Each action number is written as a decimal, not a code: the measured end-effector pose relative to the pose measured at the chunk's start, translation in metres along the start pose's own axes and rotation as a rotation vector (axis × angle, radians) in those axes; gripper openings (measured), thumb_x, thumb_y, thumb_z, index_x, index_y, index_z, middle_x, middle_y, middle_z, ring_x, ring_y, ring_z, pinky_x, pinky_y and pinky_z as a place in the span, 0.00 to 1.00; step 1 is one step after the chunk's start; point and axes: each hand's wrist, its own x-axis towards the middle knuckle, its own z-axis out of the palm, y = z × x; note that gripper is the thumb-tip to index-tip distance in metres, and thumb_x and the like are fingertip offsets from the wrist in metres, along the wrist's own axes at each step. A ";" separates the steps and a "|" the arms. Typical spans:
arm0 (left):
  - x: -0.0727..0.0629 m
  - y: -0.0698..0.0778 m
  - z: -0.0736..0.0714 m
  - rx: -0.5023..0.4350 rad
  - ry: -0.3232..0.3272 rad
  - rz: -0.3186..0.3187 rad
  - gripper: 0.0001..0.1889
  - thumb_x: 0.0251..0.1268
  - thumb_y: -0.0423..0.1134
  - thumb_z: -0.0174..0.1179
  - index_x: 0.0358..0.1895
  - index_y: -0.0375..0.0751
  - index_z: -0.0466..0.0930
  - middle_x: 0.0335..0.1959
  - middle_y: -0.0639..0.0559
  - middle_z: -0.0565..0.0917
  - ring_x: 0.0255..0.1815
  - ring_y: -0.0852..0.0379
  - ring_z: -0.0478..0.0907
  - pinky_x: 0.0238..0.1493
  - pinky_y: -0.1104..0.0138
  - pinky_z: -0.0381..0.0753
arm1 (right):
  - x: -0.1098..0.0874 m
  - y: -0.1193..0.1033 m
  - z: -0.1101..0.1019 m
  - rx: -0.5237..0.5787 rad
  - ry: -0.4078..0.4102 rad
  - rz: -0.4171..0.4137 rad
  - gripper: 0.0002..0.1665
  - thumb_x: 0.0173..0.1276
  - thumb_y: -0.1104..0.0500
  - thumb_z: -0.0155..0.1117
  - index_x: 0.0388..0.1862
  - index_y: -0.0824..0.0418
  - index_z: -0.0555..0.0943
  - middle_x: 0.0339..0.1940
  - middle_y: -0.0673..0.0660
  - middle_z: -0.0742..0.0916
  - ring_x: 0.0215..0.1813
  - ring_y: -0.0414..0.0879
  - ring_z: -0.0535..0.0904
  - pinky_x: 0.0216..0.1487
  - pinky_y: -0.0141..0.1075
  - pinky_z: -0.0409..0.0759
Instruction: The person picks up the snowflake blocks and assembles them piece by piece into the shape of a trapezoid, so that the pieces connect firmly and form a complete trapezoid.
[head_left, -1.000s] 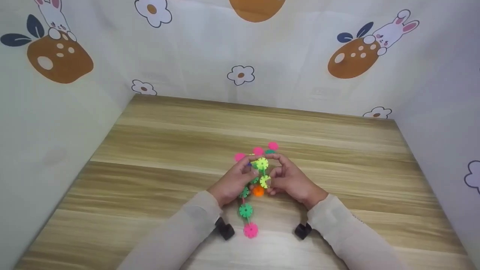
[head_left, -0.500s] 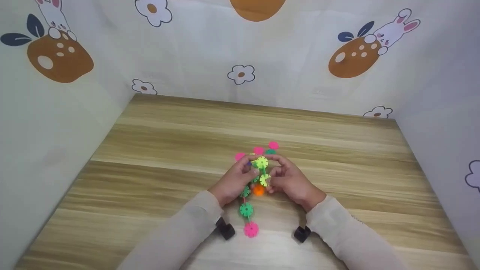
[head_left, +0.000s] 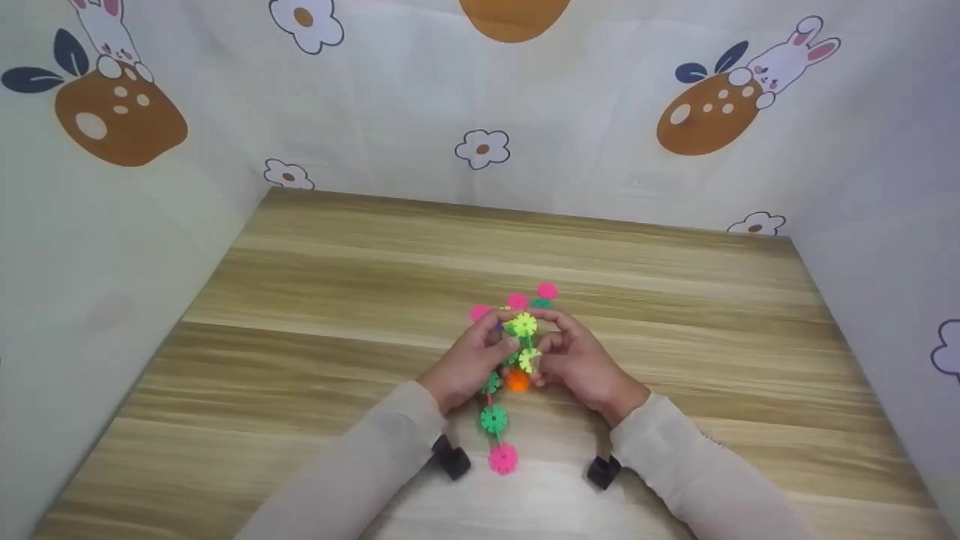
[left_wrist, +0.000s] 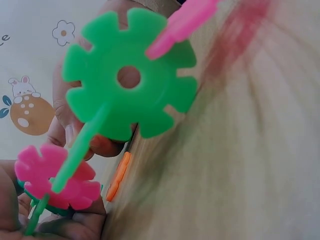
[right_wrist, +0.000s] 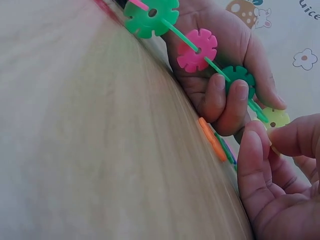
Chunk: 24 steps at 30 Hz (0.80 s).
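Right by us, two pale sleeves (head_left: 382, 442) come in, and beneath them sit two black blocks (head_left: 451, 458), one per wrist; the right one sits a little nearer us than it did a second ago. Between the forearms runs our chain of toy discs (head_left: 491, 427), a single pink disc (head_left: 503, 458) at its near end, then a green disc (left_wrist: 100, 65), and on it goes, up into both hands!

We count two hands at work. The left hand (head_left: 466, 364) has fingertips curled onto the chain at a dark green disc (right_wrist: 244, 75); its remaining fingers we cannot tell. The right hand (head_left: 589, 367) pinches the lower of two yellow discs (head_left: 527, 361) between thumb and finger. Hands and chain match the frame a second earlier almost exactly: the grip has not shifted!

Just beside the hands, one orange disc (head_left: 517, 381) lies on the wood-grain table (head_left: 337, 270). Past the fingers we spot three pink discs (head_left: 547, 290) and one teal disc (head_left: 541, 304), with small bits of yellow and blue half hidden, all unmoved. At the very back, the printed cloth (head_left: 397, 97) shows two rabbits and three orange fruits.
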 end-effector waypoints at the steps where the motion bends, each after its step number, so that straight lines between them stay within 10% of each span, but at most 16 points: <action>1: 0.000 0.000 0.000 -0.004 -0.003 -0.001 0.21 0.83 0.42 0.55 0.73 0.60 0.71 0.41 0.50 0.75 0.34 0.54 0.74 0.36 0.67 0.77 | 0.000 0.000 0.000 0.001 0.003 -0.001 0.45 0.63 0.79 0.56 0.80 0.60 0.63 0.32 0.54 0.79 0.29 0.45 0.84 0.36 0.37 0.88; 8: 0.000 0.000 0.000 -0.031 -0.016 -0.046 0.20 0.83 0.45 0.56 0.72 0.64 0.71 0.38 0.50 0.75 0.31 0.56 0.72 0.17 0.68 0.73 | 0.001 0.000 0.000 -0.001 0.017 0.000 0.44 0.62 0.79 0.55 0.78 0.60 0.64 0.33 0.54 0.79 0.29 0.45 0.84 0.36 0.36 0.88; 17: 0.001 -0.001 0.000 -0.095 0.023 -0.035 0.23 0.82 0.41 0.55 0.74 0.56 0.69 0.43 0.49 0.75 0.32 0.56 0.73 0.33 0.70 0.76 | 0.001 -0.005 -0.007 -0.067 -0.032 0.098 0.43 0.66 0.73 0.57 0.78 0.58 0.57 0.39 0.55 0.80 0.29 0.44 0.85 0.34 0.36 0.88; 24: 0.003 -0.002 0.000 -0.206 0.061 -0.048 0.23 0.80 0.40 0.53 0.74 0.54 0.67 0.43 0.49 0.73 0.28 0.58 0.69 0.26 0.71 0.72 | -0.001 -0.008 -0.008 -0.185 -0.060 0.159 0.26 0.65 0.71 0.57 0.61 0.63 0.64 0.40 0.58 0.85 0.26 0.45 0.82 0.29 0.35 0.87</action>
